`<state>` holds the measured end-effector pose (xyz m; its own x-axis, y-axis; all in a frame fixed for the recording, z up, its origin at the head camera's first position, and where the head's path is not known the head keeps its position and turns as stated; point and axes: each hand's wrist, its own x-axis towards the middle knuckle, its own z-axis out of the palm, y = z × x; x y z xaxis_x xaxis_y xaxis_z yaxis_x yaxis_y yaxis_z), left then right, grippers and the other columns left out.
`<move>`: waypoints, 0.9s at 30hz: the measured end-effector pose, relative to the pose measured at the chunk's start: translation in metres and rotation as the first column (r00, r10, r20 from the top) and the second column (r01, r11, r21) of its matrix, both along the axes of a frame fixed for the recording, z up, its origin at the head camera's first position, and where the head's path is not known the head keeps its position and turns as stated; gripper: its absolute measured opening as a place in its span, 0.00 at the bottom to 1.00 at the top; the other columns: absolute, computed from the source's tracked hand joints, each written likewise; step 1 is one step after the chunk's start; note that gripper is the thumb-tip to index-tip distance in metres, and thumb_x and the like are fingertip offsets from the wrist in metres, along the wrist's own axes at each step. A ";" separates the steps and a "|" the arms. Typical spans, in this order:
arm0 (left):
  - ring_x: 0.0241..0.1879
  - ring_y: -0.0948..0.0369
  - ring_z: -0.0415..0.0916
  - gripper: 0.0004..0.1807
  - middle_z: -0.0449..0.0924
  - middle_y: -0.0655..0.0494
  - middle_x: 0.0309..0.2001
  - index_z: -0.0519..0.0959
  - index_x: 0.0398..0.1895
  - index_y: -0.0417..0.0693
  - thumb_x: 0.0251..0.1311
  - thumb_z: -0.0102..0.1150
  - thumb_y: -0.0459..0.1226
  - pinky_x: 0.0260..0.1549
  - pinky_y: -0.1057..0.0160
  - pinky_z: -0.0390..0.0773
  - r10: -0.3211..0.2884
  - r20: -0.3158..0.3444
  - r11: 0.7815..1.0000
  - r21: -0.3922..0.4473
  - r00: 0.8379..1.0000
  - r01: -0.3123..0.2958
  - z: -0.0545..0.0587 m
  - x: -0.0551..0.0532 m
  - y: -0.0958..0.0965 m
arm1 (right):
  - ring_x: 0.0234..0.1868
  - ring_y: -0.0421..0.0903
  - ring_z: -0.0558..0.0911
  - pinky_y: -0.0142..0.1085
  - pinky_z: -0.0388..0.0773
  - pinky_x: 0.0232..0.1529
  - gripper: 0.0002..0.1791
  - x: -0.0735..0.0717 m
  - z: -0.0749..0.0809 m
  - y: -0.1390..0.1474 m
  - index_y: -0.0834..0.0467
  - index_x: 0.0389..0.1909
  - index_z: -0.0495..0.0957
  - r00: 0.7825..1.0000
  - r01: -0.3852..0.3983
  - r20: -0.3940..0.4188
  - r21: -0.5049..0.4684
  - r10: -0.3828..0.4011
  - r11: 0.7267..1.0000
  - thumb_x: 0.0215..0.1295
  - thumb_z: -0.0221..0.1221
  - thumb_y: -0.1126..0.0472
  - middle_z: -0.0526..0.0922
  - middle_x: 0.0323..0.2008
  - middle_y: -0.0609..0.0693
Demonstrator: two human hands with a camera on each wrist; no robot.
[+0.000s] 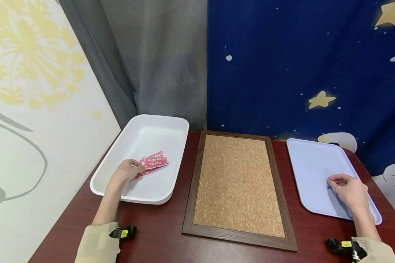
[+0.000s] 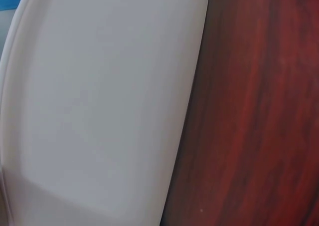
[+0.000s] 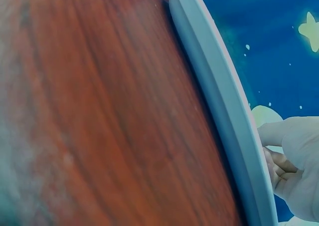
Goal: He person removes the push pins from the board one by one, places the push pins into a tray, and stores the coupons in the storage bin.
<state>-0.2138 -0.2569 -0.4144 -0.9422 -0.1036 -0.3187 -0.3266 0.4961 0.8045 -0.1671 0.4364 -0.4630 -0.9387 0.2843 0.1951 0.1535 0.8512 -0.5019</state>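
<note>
In the head view, my left hand [image 1: 129, 171] reaches into the white tub [image 1: 141, 191] on the left. Thumb and fingers pinch the left end of a red printed coupon [image 1: 155, 163], fanned over other red coupons like it. On the right, my right hand [image 1: 350, 190] is low over the pale blue tray [image 1: 319, 160], fingers curled and fingertips close together near its surface. Whether a small thing sits between those fingertips, I cannot tell. In the right wrist view the hand [image 3: 294, 161] shows partly behind the tray's rim [image 3: 224, 101]. The left wrist view shows only the tub's side [image 2: 99, 86].
Between tub and tray lies a cork board [image 1: 240, 186] in a brown wooden frame [image 1: 240, 239]. All stand on a dark red wooden table [image 1: 158, 233]. A grey curtain [image 1: 164, 65] and a blue starry curtain [image 1: 266, 84] hang behind; a white wall [image 1: 52, 146] borders the left.
</note>
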 end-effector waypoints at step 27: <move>0.42 0.47 0.79 0.17 0.78 0.40 0.43 0.73 0.55 0.29 0.71 0.54 0.35 0.40 0.58 0.79 -0.046 -0.238 0.998 -0.048 0.970 0.035 0.005 -0.002 -0.003 | 0.26 0.17 0.65 0.32 0.62 0.34 0.17 0.001 0.008 -0.008 0.69 0.48 0.80 0.997 -0.006 -0.079 -0.028 0.003 1.000 0.69 0.62 0.58 0.85 0.38 0.65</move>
